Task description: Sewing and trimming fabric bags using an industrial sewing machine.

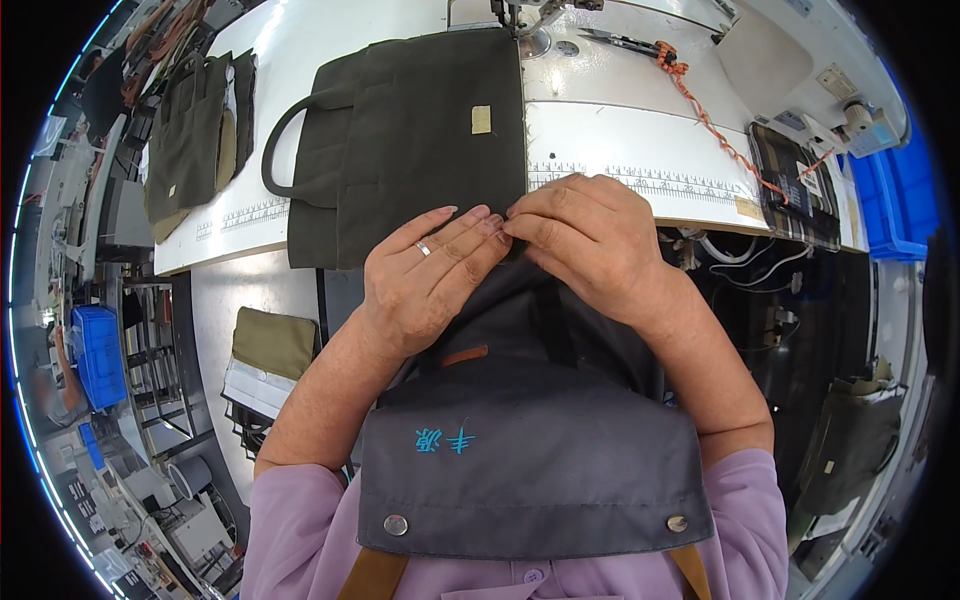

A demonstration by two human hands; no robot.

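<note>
A dark olive fabric bag panel [425, 135] with a loop handle [277, 150] at its left and a small pale yellow tag [481, 120] lies on the white table. At its near right corner my two hands meet, fingertips almost touching. My left hand [425, 265], with a ring on one finger, is closed on the near edge, its thumb hidden underneath. My right hand [590, 235] pinches the same corner between bent fingers. Past the panel's far right corner stands the sewing machine's presser foot area [520, 20], apart from both hands.
More dark olive bag pieces [185, 140] are stacked at the table's left. Thread snips [625, 43] with an orange cord lie at the far right, and a plaid pouch-like item [795, 185] lies at the right end. A ruler strip [690, 187] runs along the near table edge.
</note>
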